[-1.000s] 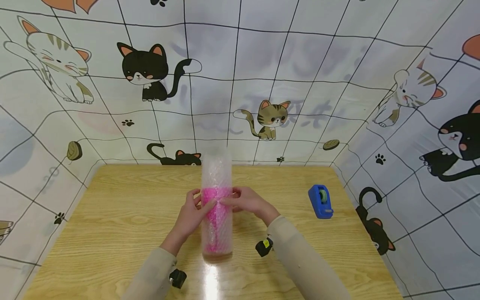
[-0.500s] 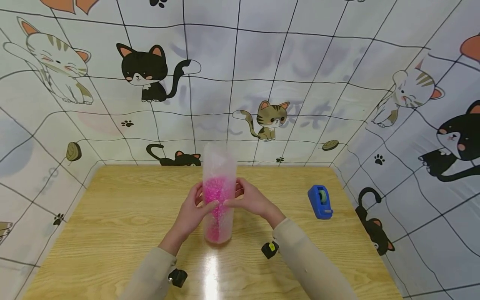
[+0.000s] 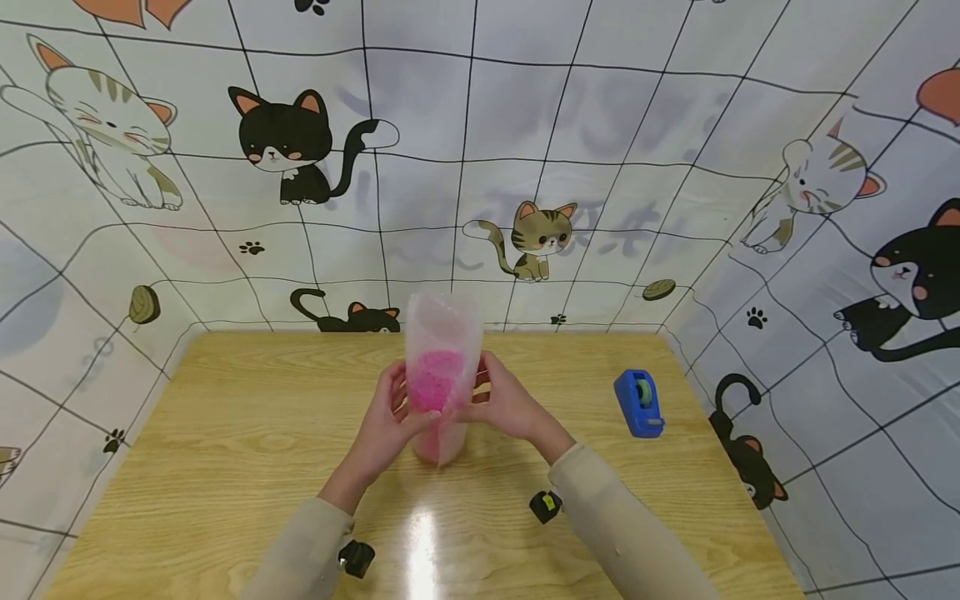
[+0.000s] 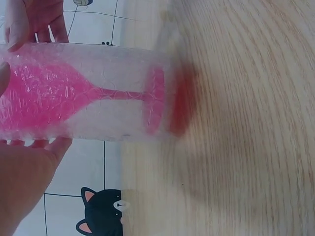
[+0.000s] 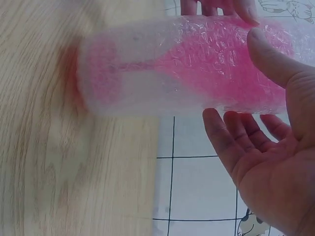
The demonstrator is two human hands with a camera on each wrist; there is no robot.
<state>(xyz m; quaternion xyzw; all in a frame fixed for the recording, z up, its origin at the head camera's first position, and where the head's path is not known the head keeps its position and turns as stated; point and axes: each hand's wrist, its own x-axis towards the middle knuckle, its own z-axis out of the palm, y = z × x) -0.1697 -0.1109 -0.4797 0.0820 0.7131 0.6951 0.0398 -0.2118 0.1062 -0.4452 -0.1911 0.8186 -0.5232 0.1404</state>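
Note:
A pink stemmed goblet (image 3: 437,379) stands roughly upright inside a tube of clear bubble wrap (image 3: 444,321). The wrap reaches past the goblet's bowl and surrounds its stem and foot (image 4: 155,101). My left hand (image 3: 384,423) grips the bundle from the left, thumb across the front. From the other side my right hand (image 3: 512,404) holds it, its thumb (image 5: 273,56) on the near face and fingers along the side. The two thumbs lie close together over the front of the wrap. Its lower end is at the tabletop; whether it touches I cannot tell.
A blue tape dispenser (image 3: 639,404) with a roll in it stands at the right of the wooden table (image 3: 262,433). A cat-printed cloth (image 3: 420,192) hangs behind the table and along both sides.
Both hands have tipped the wrapped goblet more upright. Its lower end has swung away from me, and the wrap's top end now shows the bowl's opening.

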